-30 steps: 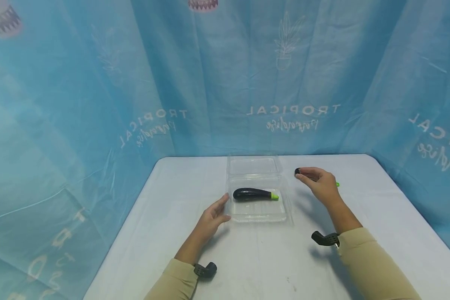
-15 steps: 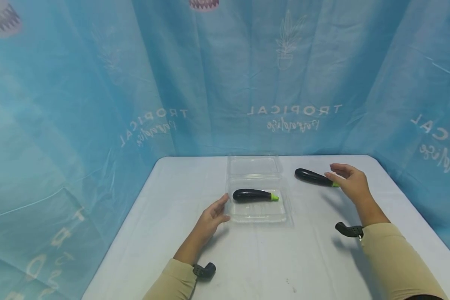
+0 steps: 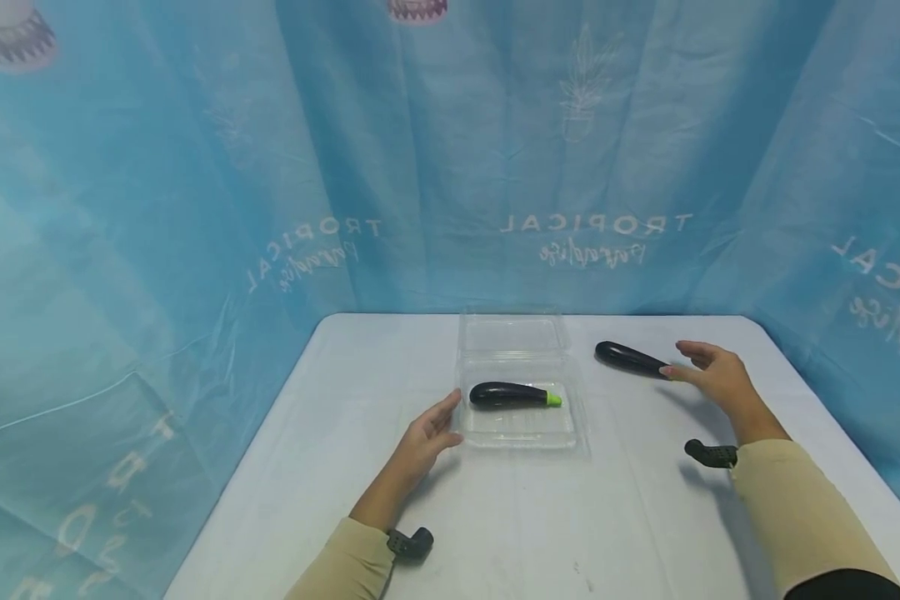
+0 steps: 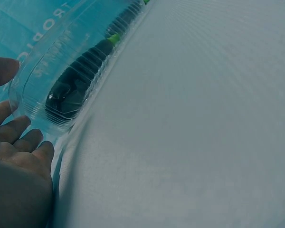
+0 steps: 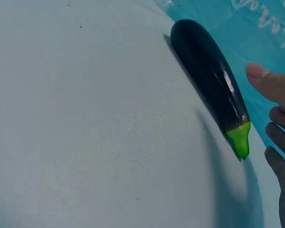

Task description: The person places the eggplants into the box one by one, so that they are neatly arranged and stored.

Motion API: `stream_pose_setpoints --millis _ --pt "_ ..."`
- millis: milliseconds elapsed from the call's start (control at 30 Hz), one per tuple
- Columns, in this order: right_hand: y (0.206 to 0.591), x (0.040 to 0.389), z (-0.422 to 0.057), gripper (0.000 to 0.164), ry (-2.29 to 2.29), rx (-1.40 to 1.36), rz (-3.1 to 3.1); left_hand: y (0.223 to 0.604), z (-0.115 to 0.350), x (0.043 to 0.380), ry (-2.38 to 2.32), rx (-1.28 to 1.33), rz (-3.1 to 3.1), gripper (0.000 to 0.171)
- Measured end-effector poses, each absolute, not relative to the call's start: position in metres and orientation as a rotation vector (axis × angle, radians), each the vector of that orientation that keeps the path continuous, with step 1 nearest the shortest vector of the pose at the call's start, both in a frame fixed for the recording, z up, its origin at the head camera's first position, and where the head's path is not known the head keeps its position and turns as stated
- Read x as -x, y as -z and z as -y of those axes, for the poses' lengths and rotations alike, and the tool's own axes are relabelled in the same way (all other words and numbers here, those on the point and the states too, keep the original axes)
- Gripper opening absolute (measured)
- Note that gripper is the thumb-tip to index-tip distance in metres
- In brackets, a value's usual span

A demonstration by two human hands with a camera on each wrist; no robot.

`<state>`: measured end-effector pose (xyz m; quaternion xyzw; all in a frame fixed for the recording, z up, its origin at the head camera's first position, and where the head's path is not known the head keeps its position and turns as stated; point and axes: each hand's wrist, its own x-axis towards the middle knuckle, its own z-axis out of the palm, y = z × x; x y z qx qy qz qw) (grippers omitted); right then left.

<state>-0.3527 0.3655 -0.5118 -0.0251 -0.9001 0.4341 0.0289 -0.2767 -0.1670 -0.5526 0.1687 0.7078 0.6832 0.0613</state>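
A dark eggplant with a green stem [image 3: 508, 395] lies inside a clear plastic clamshell box [image 3: 517, 439], whose lid [image 3: 512, 333] is folded back behind it. My left hand [image 3: 418, 442] rests at the box's left side, fingers and thumb spread, fingertips right at its wall. In the left wrist view, the fingers [image 4: 19, 135] show extended beside the box's end. To the right of the box, a second eggplant [image 3: 628, 359] lies on the table. At its stem end is my right hand [image 3: 720, 383], thumb and fingers apart with nothing between them. In the head view, this hand hides the green stem.
The white-covered table [image 3: 510, 517] carries the box and the loose eggplant. Blue curtain [image 3: 450, 167] with printed lettering hangs behind the table and along both sides. Each wrist wears a black camera mount [image 3: 411, 545].
My right hand has moved right, from over the loose eggplant to its stem end, uncovering most of it. The left hand stays beside the box. The head view has shifted slightly.
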Motion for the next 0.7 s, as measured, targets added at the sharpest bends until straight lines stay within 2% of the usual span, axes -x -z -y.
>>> stream_pose_setpoints --millis 300,467,700 --pt "0.53 0.362 -0.369 0.094 -1.209 0.046 2.81 0.553 0.166 0.278 -2.072 -0.518 -2.15 0.075" --pt "0.539 0.364 -0.365 0.082 -1.129 0.04 2.832 0.554 0.165 0.276 -2.066 -0.495 -2.152 0.074" --pt "0.544 0.368 -0.357 0.053 -1.034 0.052 2.792 0.555 0.166 0.275 -2.071 -0.495 -2.157 0.075"
